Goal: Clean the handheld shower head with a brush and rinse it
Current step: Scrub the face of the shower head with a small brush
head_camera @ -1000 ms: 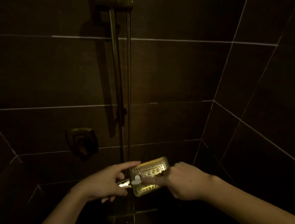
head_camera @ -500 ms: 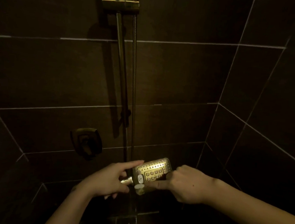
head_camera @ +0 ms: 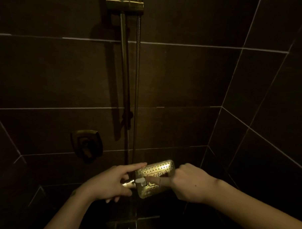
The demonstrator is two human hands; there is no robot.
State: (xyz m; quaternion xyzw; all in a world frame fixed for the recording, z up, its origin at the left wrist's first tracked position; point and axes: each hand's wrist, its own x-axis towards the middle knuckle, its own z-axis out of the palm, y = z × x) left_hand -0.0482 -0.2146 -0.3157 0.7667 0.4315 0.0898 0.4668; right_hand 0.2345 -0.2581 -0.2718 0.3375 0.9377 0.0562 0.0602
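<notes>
In the head view, the handheld shower head (head_camera: 155, 178) is held low and near the middle of the scene, in front of the dark tiled wall (head_camera: 183, 77), with its perforated face turned up and toward the camera. Its long axis runs from near left to far right, the stubby handle pointing left into the left hand (head_camera: 109, 181) and the rounded far end pointing right and slightly away. The handle is gripped by the left hand with the lower fingers curled round it, while the forefinger is laid straight along the far edge of the plate. A brush (head_camera: 141, 180) with a small white head is held by the right hand (head_camera: 188, 182), whose fingers are curled round the handle; the handle itself is mostly hidden by that hand. Compared with a second ago, the white head has been drawn back up onto the left part of the face after dipping off the near edge, and the shower head has been tilted slightly flatter. Scrubbing is therefore judged to be under way, with rinsing not yet begun. Behind, the slide rail (head_camera: 122, 61), hose (head_camera: 136, 79) and wall valve (head_camera: 86, 144) are seen.
</notes>
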